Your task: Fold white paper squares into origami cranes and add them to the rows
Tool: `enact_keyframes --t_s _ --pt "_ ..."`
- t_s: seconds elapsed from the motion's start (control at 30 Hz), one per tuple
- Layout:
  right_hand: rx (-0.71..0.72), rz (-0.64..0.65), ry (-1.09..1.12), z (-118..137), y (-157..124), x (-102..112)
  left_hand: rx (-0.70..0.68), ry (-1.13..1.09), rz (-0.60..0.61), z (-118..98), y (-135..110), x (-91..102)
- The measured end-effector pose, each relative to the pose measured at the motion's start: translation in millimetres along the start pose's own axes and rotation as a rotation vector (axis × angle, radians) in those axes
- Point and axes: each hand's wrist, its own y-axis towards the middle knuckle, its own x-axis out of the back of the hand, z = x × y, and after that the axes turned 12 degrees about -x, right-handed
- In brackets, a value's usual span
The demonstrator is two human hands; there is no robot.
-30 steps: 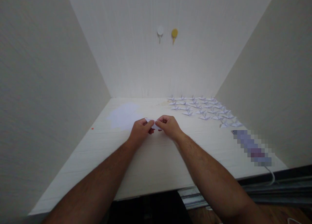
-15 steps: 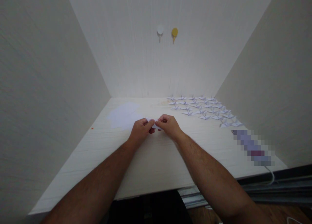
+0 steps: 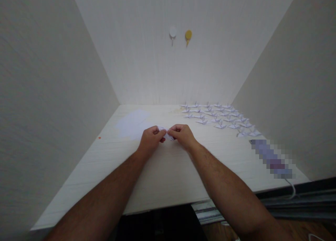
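Note:
My left hand [image 3: 151, 139] and my right hand [image 3: 182, 136] meet at the middle of the pale wooden table [image 3: 168, 171]. Both are closed in a pinch on a small folded white paper piece [image 3: 166, 132] held between the fingertips just above the tabletop. Most of the paper is hidden by my fingers. A flat stack of white paper sheets [image 3: 132, 123] lies just behind my left hand.
Several folded paper cranes [image 3: 220, 117] stand in rows at the back right of the table. A blurred-out oblong object [image 3: 271, 157] with a white cable lies at the right edge. Two hooks, white [image 3: 172, 33] and yellow [image 3: 188, 35], hang on the back wall. Walls close in left and right.
The hands stay in place; the fingers have worked the small paper a little, and it sits slightly higher between the fingertips.

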Motion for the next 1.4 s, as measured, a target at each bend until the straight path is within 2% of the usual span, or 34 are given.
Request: enact_keyframes --t_s 0.13,0.37,0.7,0.87,0.97,1.03,1.13,1.27,1.4 --pt "0.002 0.011 0.007 1 0 1 -0.010 0.049 -0.024 0 0 1.4" --pt "0.003 0.012 -0.147 0 0 4 0.001 0.059 -0.036 -8 -1 0.3" --pt "0.057 0.009 -0.231 0 -1 1 -0.017 0.049 0.019 1 1 1.5" --pt "0.045 0.010 -0.301 0 -3 2 0.032 -0.200 0.017 5 3 -0.9" --pt "-0.002 0.023 -0.251 -1 -2 2 0.102 -0.409 -0.006 7 4 -1.5" --pt "-0.022 0.035 -0.215 -2 -1 2 0.116 -0.453 0.007 8 4 -1.1" --pt "-0.032 0.058 -0.194 -1 -1 2 0.086 -0.396 0.036 11 4 0.3" --pt "-0.012 0.070 -0.222 0 -3 2 0.024 -0.215 0.026 14 4 1.8" --pt "0.040 0.075 -0.273 -1 -3 2 -0.042 -0.009 0.004 8 2 2.6"
